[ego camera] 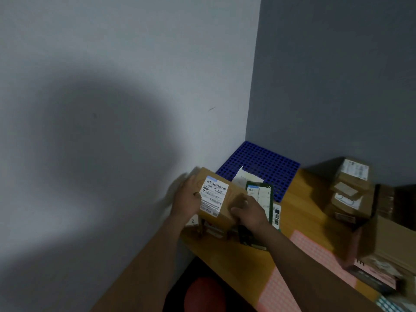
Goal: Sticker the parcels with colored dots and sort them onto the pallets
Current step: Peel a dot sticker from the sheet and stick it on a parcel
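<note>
We see both hands clamped on one brown cardboard parcel (227,200) with a white shipping label. The left hand (186,199) grips its left side, with the thumb on the label's edge. The right hand (249,212) grips its near right corner with curled fingers. The parcel is held above the far left part of the orange-brown wooden table (236,262), over some small items that are too blurred to name.

The table's left edge runs along the pale wall (112,86), and the parcel's left side is very near this wall, so there is little room on that side. Just beside the right hand lies one dark green flat parcel (261,197) with a white label. Behind it, one blue plastic pallet with round holes (270,163) sits in the corner where the pale wall meets the grey wall (337,75). One white flat packet (244,176) lies on its near part, and the rest of its surface is bare.

Two pink sticker sheets (315,246) lie on the table near the right arm. At the right stands a stack of brown cardboard boxes (351,190), at least three; blur prevents an exact count. Under the table's near edge we see one round red object (204,293).
</note>
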